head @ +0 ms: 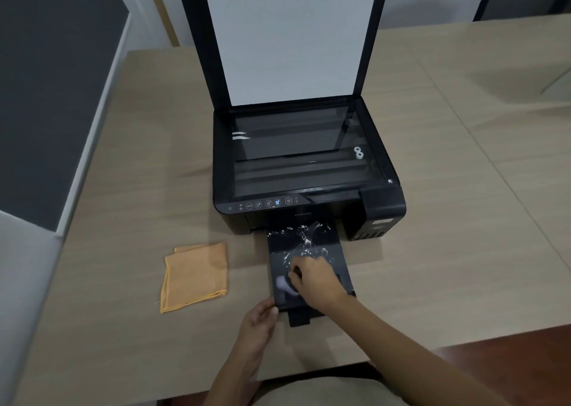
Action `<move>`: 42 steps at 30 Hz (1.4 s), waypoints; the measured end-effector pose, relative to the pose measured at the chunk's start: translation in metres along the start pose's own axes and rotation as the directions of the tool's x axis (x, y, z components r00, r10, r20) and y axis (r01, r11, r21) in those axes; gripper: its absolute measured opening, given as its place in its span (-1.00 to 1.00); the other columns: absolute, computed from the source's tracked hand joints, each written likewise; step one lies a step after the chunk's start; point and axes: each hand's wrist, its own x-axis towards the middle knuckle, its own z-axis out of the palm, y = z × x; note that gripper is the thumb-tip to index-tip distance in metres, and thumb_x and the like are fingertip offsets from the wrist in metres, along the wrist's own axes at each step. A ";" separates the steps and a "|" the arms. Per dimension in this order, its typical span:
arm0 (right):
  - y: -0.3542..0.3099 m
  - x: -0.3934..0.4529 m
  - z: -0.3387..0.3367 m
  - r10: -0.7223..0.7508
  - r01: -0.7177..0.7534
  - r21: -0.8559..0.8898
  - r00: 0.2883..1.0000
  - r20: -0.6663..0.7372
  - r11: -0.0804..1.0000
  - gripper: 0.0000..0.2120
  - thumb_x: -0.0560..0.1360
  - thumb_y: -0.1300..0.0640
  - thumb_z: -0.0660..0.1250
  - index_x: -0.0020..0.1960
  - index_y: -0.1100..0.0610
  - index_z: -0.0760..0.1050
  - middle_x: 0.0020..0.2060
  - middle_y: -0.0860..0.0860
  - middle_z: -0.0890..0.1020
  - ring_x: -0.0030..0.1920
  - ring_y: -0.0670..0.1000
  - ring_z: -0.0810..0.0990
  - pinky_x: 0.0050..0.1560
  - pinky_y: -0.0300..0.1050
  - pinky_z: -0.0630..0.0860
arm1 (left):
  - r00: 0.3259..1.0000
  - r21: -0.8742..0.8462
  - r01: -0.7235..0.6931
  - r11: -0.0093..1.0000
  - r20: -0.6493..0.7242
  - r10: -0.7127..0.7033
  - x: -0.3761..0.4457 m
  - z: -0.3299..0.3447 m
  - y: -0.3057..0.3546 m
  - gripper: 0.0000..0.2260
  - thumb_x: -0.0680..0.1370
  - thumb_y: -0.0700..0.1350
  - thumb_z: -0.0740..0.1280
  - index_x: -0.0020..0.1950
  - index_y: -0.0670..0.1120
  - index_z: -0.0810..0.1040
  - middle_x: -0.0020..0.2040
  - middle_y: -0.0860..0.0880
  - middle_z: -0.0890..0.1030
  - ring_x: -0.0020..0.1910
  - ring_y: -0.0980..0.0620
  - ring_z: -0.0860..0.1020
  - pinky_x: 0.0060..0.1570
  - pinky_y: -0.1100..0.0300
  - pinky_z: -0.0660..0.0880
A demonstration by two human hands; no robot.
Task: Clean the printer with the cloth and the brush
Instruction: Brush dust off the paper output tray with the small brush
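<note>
Black printer (309, 170), lid up, is set mid-table (463, 189); its tray (306, 251) is flecked w/ white bits. Brush (285, 283) is gripped by right hand (315, 279) on tray; tray's near-left corner is pinched by left hand (259, 319). Orange cloth (194, 277) is laid flat, left of tray.

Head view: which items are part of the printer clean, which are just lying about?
In the job:
printer, lid up
output tray, white specks on it
right hand, holding a blurred brush on the tray
left hand, at the tray's corner
orange cloth, idle on the table

Lying about:
nothing else on the table
</note>
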 end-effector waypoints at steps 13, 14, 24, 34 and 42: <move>0.059 -0.019 -0.041 0.272 -0.313 -0.013 0.846 -0.459 0.950 -0.84 0.57 0.21 0.17 0.00 0.31 0.45 -0.15 0.30 0.62 -0.12 0.29 0.60 -0.28 0.02 0.37 | 0.990 -0.052 -0.056 0.997 -0.129 0.048 -0.004 0.014 -0.011 -0.74 0.56 -0.13 0.37 0.21 -0.20 0.57 0.10 -0.14 0.68 0.14 -0.08 0.62 0.26 0.04 0.47; 0.054 -0.011 -0.032 0.260 -0.322 -0.101 0.883 -0.391 0.941 -0.82 0.58 0.23 0.13 0.09 0.28 0.44 -0.06 0.26 0.62 -0.04 0.25 0.61 -0.19 0.04 0.45 | 0.989 -0.045 -0.054 0.998 -0.142 0.047 -0.003 0.014 -0.011 -0.74 0.55 -0.15 0.37 0.21 -0.23 0.57 0.10 -0.17 0.68 0.15 -0.13 0.61 0.28 0.00 0.47; -0.031 0.010 0.007 -0.019 0.042 0.091 0.969 -0.247 0.995 -0.82 0.58 0.08 0.16 -0.02 0.20 0.41 -0.20 0.28 0.64 -0.21 0.27 0.58 -0.28 0.01 0.42 | 0.989 0.040 -0.036 0.999 -0.143 0.041 0.003 0.012 -0.013 -0.89 0.57 -0.15 0.35 0.04 -0.11 0.64 0.03 -0.15 0.70 0.08 -0.14 0.63 0.23 -0.10 0.51; -0.013 0.037 0.011 0.101 -0.144 -0.216 0.975 -0.200 0.966 -0.80 0.58 0.27 0.12 0.19 0.27 0.38 0.02 0.26 0.63 0.06 0.25 0.61 -0.05 0.04 0.53 | 0.984 0.017 0.003 1.000 -0.179 0.000 0.003 0.016 -0.009 -0.78 0.54 -0.06 0.39 0.13 -0.14 0.59 0.10 -0.15 0.66 0.13 -0.10 0.59 0.31 -0.08 0.45; 0.013 0.020 -0.027 0.078 -0.129 -0.067 0.860 -0.504 0.989 -0.87 0.57 0.16 0.22 -0.03 0.24 0.42 -0.21 0.25 0.67 -0.21 0.26 0.65 -0.38 -0.02 0.38 | 0.992 -0.018 0.001 1.000 -0.124 -0.003 0.005 0.014 -0.012 -0.73 0.41 0.06 0.43 0.03 -0.05 0.64 0.02 -0.09 0.72 0.11 -0.12 0.63 0.28 -0.07 0.48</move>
